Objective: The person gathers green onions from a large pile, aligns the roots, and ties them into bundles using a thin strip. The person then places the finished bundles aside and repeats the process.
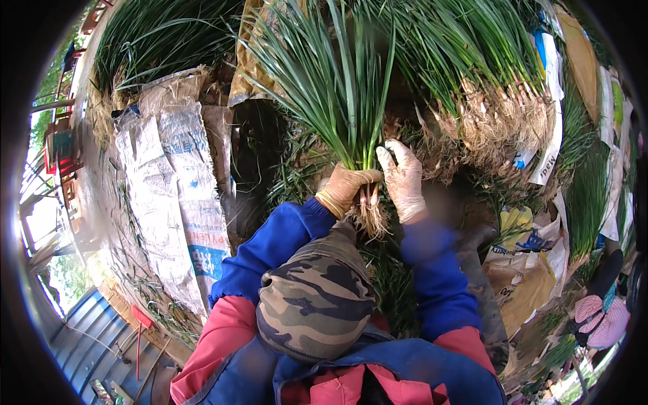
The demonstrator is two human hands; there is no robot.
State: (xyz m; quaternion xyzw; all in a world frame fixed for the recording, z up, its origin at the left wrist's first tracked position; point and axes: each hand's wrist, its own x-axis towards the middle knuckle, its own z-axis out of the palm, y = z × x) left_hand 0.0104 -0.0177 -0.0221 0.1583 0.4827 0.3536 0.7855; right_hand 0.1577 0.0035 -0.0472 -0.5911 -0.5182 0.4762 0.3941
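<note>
My left hand [349, 187], in a tan soiled glove, is closed around the lower stems of a bunch of leafy green onion-like plants [344, 96]. The long leaves fan out away from me, and the pale bulbs and stringy roots [370, 217] hang below the fist. My right hand [402, 177], in a pale dirty glove, is raised just right of the stems. Its thumb and forefinger are curled close together beside one stem; whether they pinch anything is not clear.
More rooted plants [496, 111] are piled at the upper right, others [152, 40] at the upper left. Flattened woven sacks [177, 192] lie on the left, printed sacks [526, 283] on the right. Loose leaves litter the ground. A person in a pink checked hat [602, 319] is at the far right.
</note>
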